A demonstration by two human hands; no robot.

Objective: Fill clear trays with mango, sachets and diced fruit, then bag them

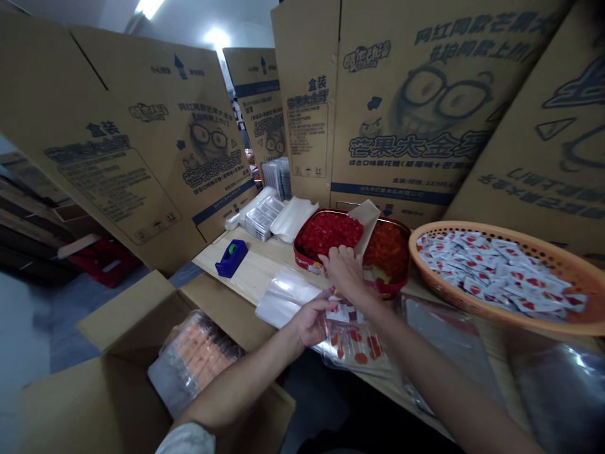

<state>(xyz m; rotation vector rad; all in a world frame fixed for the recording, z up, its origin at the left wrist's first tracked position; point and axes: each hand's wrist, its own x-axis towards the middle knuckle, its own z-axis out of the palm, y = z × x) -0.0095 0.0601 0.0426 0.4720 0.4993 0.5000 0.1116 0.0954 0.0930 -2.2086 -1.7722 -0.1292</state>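
Far side: tall flat brown cartons (406, 107) w/ blue print & cartoon face in glasses stand tilted in a row. Pale wood table (250, 271) runs ahead, blue tape dispenser (231, 258) on its left end, stacked clear plastic trays (265, 217) just beyond. Near left: open cardboard box (108, 391) holding plastic-wrapped orange packs (196, 359). Red crate (104, 261) on floor, far left.
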